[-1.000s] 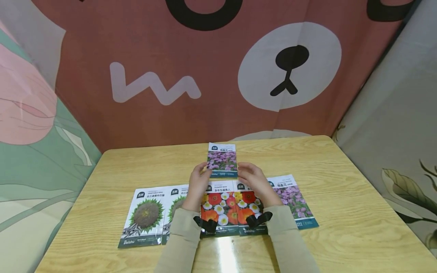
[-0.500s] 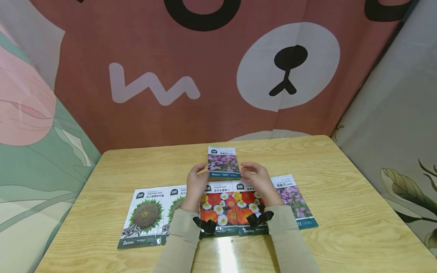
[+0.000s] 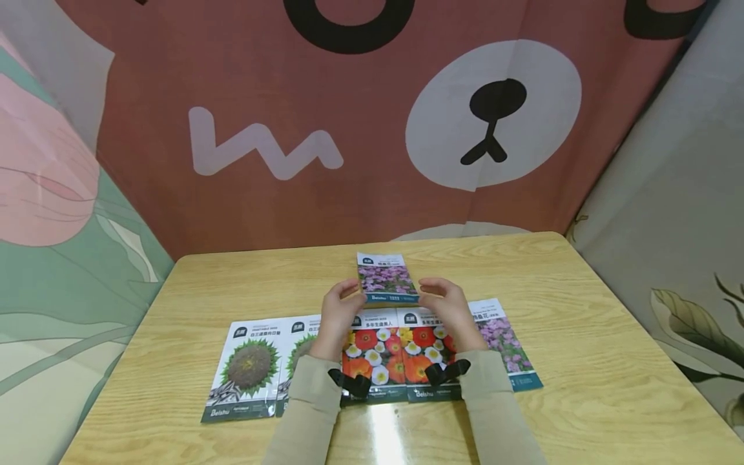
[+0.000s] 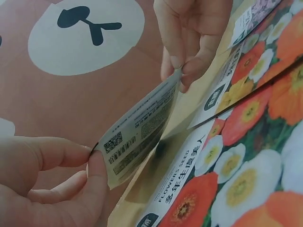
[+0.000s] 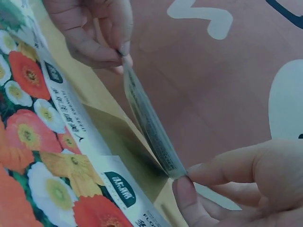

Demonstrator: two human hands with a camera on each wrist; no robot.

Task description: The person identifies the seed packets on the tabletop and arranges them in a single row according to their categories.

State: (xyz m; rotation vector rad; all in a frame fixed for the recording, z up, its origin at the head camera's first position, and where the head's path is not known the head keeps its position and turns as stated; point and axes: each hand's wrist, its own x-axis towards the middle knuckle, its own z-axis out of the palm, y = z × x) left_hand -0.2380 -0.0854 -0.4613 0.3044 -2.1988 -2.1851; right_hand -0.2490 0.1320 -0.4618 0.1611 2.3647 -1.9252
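Note:
Between my two hands a seed packet with purple flowers (image 3: 386, 279) is held up over the table. My left hand (image 3: 339, 316) pinches its lower left corner between thumb and fingers, as the left wrist view shows at close range. At the lower right corner my right hand (image 3: 450, 313) pinches it the same way. The packet leans with its front toward the head camera; its printed back with a barcode (image 4: 122, 150) faces the left wrist camera. In the right wrist view the packet (image 5: 151, 125) appears nearly edge-on.
Below the hands a row of packets lies on the wooden table (image 3: 604, 361): sunflower packets (image 3: 250, 368) at left, poppy packets (image 3: 372, 355) in the middle, another purple-flower packet (image 3: 506, 342) at right. My forearms partly cover the row. A bear-print cloth (image 3: 261, 206) hangs behind.
The held packet has come down slightly and shifted a little right, tilting back so it looks shorter. My right hand has moved slightly right with it. The row of packets stays put.

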